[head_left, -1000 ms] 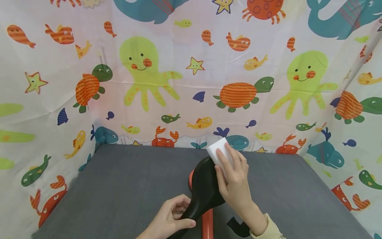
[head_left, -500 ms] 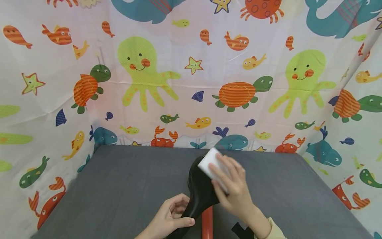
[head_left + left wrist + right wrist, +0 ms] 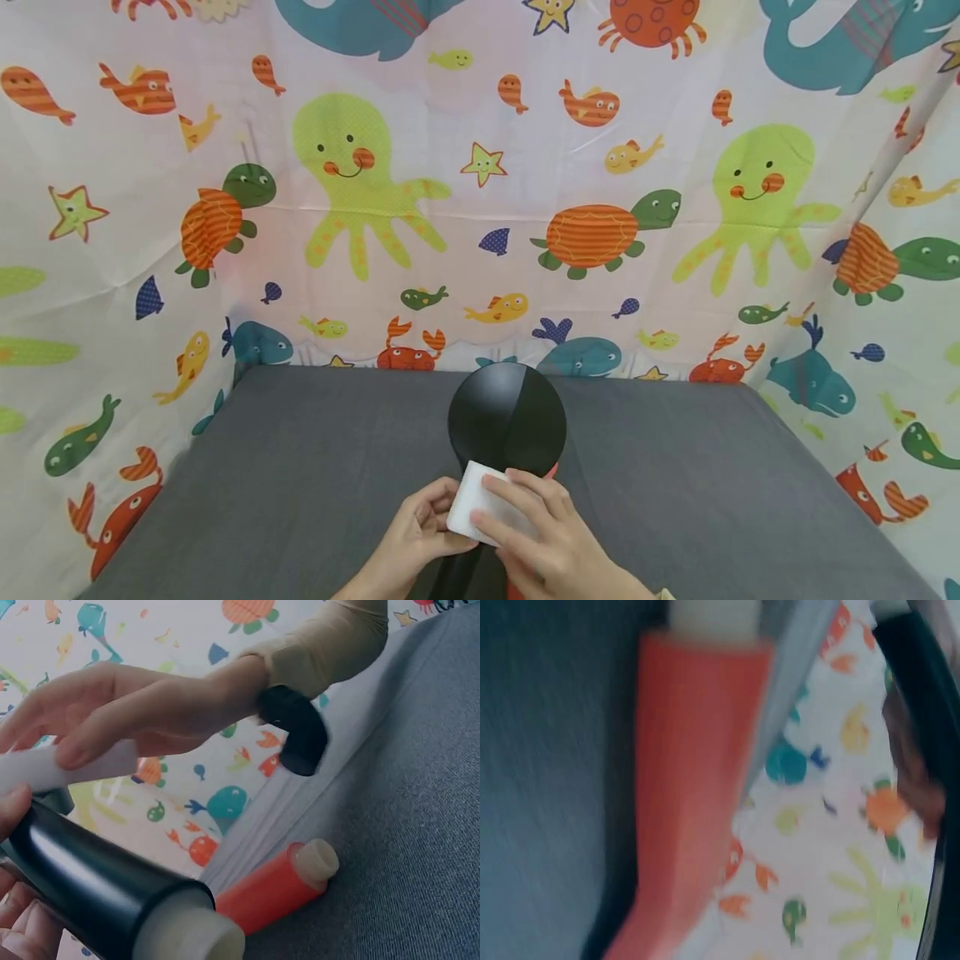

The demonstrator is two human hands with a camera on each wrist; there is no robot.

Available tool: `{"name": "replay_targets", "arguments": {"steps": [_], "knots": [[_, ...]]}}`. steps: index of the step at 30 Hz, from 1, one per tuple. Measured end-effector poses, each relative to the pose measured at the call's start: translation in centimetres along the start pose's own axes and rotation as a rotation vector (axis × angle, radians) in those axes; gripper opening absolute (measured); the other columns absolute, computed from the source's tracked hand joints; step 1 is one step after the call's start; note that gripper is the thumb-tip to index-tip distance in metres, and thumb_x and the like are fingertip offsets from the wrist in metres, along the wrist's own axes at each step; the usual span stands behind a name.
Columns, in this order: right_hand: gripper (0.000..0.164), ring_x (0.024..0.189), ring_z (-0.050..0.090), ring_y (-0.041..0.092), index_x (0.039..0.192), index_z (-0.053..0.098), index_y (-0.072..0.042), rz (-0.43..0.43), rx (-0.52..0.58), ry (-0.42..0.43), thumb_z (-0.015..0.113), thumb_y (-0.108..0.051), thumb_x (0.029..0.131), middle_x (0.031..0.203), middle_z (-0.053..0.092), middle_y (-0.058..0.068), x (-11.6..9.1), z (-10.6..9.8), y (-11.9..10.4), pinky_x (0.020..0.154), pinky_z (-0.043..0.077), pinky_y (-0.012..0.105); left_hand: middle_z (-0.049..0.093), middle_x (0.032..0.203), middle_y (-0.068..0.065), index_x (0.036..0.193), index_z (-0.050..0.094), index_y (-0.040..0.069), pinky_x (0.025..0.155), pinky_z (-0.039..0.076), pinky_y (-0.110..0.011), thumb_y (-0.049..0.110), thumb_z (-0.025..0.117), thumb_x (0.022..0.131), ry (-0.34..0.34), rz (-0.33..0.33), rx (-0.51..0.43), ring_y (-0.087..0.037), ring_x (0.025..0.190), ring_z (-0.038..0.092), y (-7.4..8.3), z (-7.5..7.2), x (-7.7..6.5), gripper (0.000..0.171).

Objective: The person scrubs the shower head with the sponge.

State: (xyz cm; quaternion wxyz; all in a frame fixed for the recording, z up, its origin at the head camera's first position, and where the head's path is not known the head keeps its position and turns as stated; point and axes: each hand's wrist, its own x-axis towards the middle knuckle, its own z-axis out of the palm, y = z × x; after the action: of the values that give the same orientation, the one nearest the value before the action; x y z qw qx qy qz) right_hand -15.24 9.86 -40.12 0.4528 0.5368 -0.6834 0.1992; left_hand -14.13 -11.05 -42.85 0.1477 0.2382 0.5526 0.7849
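Note:
My left hand [image 3: 408,525] grips the handle of a black shower head [image 3: 506,421], its round glossy face turned up toward the head camera. My right hand [image 3: 543,529] pinches a white sponge block [image 3: 483,504], which overlaps the handle just below the round head. In the left wrist view, the sponge [image 3: 105,765] lies close over the black handle [image 3: 97,877], whose whitish connector end points toward the camera. Beneath lies a red shower head [image 3: 266,896], mostly hidden in the head view. Blur softens the right wrist view, where the red handle [image 3: 697,750] fills the middle.
A dark grey cloth [image 3: 337,442] covers the table. Behind and at both sides hangs a white curtain [image 3: 442,192] printed with sea animals. A black strap [image 3: 307,742] dangles by the right sleeve [image 3: 322,652].
My right hand has brought the sponge down from the round head to the handle near my left hand. The black shower head has turned, its round face now showing.

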Motion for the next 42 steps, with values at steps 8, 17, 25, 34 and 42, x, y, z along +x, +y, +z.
{"name": "replay_targets", "arguments": {"steps": [8, 17, 25, 34, 42], "knots": [[0.038, 0.113, 0.041, 0.039, 0.119, 0.061, -0.002, 0.307, -0.058, 0.154, 0.046, -0.028, 0.095, 0.130, 0.048, 0.024, 1.5, -2.2, 5.2, 0.092, 0.030, 0.043, 0.061, 0.104, -0.007, 0.112, 0.052, -0.001, 0.080, 0.052, -0.036, 0.003, 0.061, 0.088, -0.014, -0.079, -0.036, -0.019, 0.090, 0.064, 0.3, 0.1, -0.1, 0.026], [0.035, 0.110, 0.044, 0.041, 0.117, 0.062, -0.002, 0.151, -0.074, 0.056, 0.045, -0.023, 0.095, 0.126, 0.051, 0.025, 1.5, -1.4, 2.7, 0.088, 0.032, 0.047, 0.062, 0.106, -0.007, 0.117, 0.049, -0.008, 0.075, 0.052, -0.030, 0.003, 0.061, 0.088, -0.027, -0.034, 0.002, -0.017, 0.090, 0.064, 0.2, 0.2, -0.2, 0.033], [0.032, 0.108, 0.046, 0.039, 0.112, 0.064, -0.004, 0.012, -0.044, 0.015, 0.046, -0.021, 0.093, 0.121, 0.055, 0.023, 1.0, -1.3, 1.7, 0.091, 0.033, 0.040, 0.059, 0.112, -0.011, 0.123, 0.048, -0.002, 0.088, 0.048, -0.035, 0.001, 0.054, 0.091, -0.061, -0.053, -0.085, -0.023, 0.100, 0.062, 0.1, 0.0, -0.1, 0.033], [0.036, 0.108, 0.043, 0.042, 0.115, 0.062, 0.000, 0.292, -0.169, 0.171, 0.046, -0.025, 0.095, 0.125, 0.051, 0.027, 1.2, -2.1, 3.3, 0.080, 0.031, 0.045, 0.059, 0.113, -0.012, 0.123, 0.049, -0.002, 0.090, 0.047, -0.037, 0.003, 0.051, 0.093, -0.070, -0.090, -0.156, -0.024, 0.099, 0.063, 0.6, 0.0, -0.1, 0.030], [0.028, 0.104, 0.046, 0.042, 0.110, 0.064, -0.002, -0.033, -0.136, 0.148, 0.049, -0.016, 0.092, 0.116, 0.055, 0.028, 1.2, 0.5, 0.1, 0.086, 0.033, 0.039, 0.058, 0.117, -0.013, 0.133, 0.035, -0.009, 0.087, 0.048, -0.029, 0.004, 0.044, 0.096, -0.119, -0.095, -0.343, -0.021, 0.103, 0.060, 0.3, 0.2, -0.3, 0.041]]}}
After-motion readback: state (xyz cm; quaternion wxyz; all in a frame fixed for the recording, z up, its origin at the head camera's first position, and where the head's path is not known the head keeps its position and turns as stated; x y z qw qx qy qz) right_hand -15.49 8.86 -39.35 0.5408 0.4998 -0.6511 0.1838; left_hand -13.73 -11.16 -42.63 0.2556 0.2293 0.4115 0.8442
